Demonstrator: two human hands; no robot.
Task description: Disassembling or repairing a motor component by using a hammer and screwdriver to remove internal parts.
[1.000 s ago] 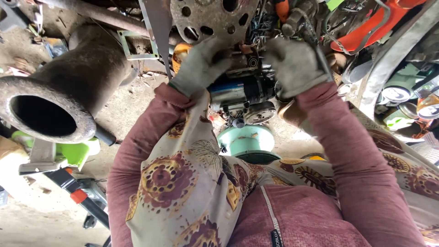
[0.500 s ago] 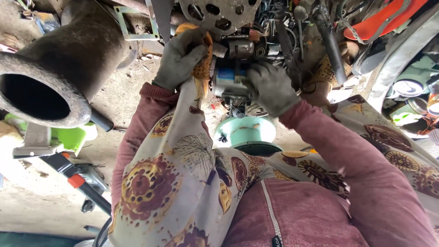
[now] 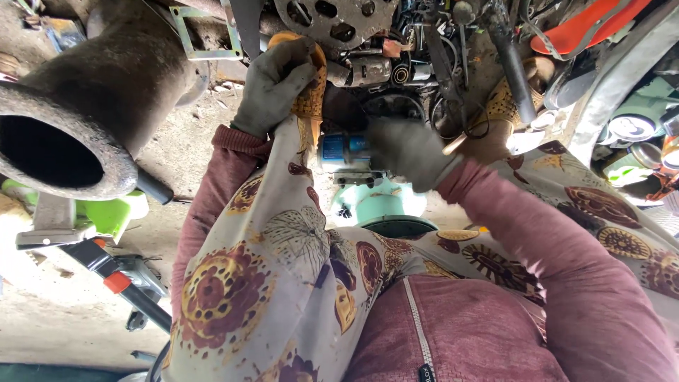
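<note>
Head view. Both hands wear grey gloves. The left hand (image 3: 274,86) is clenched on a fold of yellow patterned cloth (image 3: 311,99), lifted up against the cluttered machinery (image 3: 396,64) above. The right hand (image 3: 407,152), blurred, is closed on the side of a blue-and-silver cylinder (image 3: 344,151), which sits between the two hands, just below the machinery and just above a pale green round part (image 3: 382,201). A perforated metal disc (image 3: 336,18) lies at the top edge, with dark hoses and wires (image 3: 453,71) crowding to its right; a thick black hose (image 3: 513,64) runs down past the right forearm. A wide dark pipe (image 3: 78,120) with an open mouth fills the left side, and a black clamp (image 3: 124,279) with an orange band and a green plastic piece (image 3: 113,216) lie beneath it on the concrete floor (image 3: 64,318). The maroon sleeves and patterned cloth hide most of the lower view.
</note>
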